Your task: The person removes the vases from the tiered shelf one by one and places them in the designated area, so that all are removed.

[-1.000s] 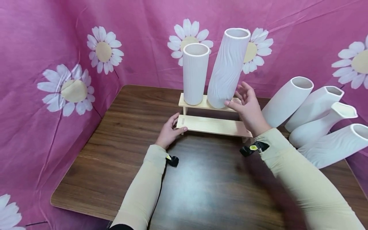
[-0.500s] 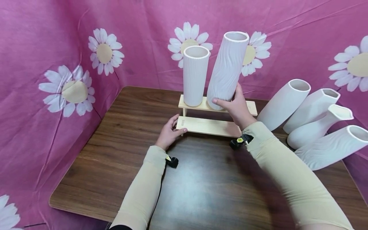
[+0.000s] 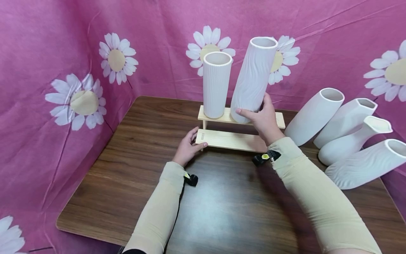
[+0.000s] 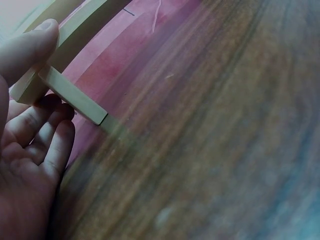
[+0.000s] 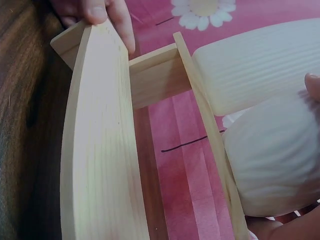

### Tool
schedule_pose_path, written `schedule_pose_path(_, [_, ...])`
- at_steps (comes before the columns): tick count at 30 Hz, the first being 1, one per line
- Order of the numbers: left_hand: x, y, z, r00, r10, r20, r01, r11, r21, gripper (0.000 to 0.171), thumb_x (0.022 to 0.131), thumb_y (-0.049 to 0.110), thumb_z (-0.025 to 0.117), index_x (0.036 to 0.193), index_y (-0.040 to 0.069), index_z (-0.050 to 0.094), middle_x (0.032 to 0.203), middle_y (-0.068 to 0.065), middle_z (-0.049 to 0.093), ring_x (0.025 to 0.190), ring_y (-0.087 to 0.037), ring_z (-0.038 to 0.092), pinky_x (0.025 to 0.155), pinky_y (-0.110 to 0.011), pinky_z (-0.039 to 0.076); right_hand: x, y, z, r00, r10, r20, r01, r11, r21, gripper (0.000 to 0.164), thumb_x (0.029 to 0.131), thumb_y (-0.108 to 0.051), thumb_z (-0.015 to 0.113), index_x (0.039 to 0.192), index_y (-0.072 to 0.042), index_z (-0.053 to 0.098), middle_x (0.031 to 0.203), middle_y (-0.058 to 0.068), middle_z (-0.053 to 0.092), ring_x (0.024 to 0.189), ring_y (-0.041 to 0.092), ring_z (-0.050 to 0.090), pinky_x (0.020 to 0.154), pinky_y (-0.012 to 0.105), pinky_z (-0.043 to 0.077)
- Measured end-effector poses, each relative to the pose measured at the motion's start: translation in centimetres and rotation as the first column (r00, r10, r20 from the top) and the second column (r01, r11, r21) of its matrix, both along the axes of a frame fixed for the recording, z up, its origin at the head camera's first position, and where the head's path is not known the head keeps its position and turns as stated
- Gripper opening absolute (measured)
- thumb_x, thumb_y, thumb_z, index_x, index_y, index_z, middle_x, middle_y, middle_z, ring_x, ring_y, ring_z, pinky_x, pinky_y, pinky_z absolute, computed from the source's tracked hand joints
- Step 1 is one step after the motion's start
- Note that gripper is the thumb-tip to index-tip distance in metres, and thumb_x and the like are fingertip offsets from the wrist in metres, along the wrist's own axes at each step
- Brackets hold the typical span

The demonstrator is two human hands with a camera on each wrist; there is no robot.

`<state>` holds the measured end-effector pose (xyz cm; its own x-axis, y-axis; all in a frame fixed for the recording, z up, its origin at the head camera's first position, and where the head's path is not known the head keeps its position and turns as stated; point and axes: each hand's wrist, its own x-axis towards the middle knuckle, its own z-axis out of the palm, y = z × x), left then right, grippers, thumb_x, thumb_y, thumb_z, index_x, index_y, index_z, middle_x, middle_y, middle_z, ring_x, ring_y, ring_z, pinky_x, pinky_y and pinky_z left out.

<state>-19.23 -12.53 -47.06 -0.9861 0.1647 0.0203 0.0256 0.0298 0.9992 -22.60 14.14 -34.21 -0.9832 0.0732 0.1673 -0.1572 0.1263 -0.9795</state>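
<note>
My right hand (image 3: 265, 121) holds the lower part of a tall white vase with a wavy relief (image 3: 255, 77), thumb in front and fingers round its far right side. That vase stands on the upper step of a two-step wooden stand (image 3: 231, 139), leaning right in the head view. To its left on the same step is a ribbed white cylinder vase (image 3: 217, 86). My left hand (image 3: 187, 146) grips the left end of the lower step; in the left wrist view its thumb (image 4: 30, 50) lies on the board while the fingers curl beneath.
Several more white vases stand at the right: a smooth one (image 3: 314, 116), an angular one (image 3: 345, 123), a narrow-necked one (image 3: 352, 143) and a wavy one (image 3: 364, 165). A pink flowered cloth (image 3: 158, 53) hangs behind the brown wooden table (image 3: 127, 183).
My right hand has moved left, from open fingers beside the wavy vase's base to a hold round it. The vase has since shifted slightly right. The left hand keeps its place.
</note>
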Motion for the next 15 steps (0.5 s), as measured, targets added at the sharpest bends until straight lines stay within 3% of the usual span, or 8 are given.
schedule_pose_path(8, [0.0,0.1,0.0,1.000,0.002,-0.010,-0.002,1.000,0.004,0.083,0.086,0.002,0.078,0.155,0.001,0.031,0.147,-0.015,0.053,0.126,-0.029,0.057,0.096,-0.030,0.053,1.1,0.5,0.1,1.000,0.000,-0.021,-0.001,1.000,-0.022,0.082,0.074,-0.010,0.090,0.140,-0.014,0.042,0.136,0.007,0.051,0.125,0.021,0.050,0.107,0.042,0.044])
schedule_pose_path(15, [-0.1,0.0,-0.2,1.000,0.002,-0.006,-0.002,1.000,0.005,0.083,0.086,0.001,0.077,0.155,0.000,0.030,0.147,-0.016,0.052,0.126,-0.030,0.056,0.097,-0.030,0.052,2.7,1.4,0.4,0.997,-0.051,-0.051,0.053,0.998,0.034,0.086,0.072,-0.013,0.092,0.142,-0.016,0.042,0.136,0.004,0.052,0.124,0.017,0.049,0.105,0.036,0.044])
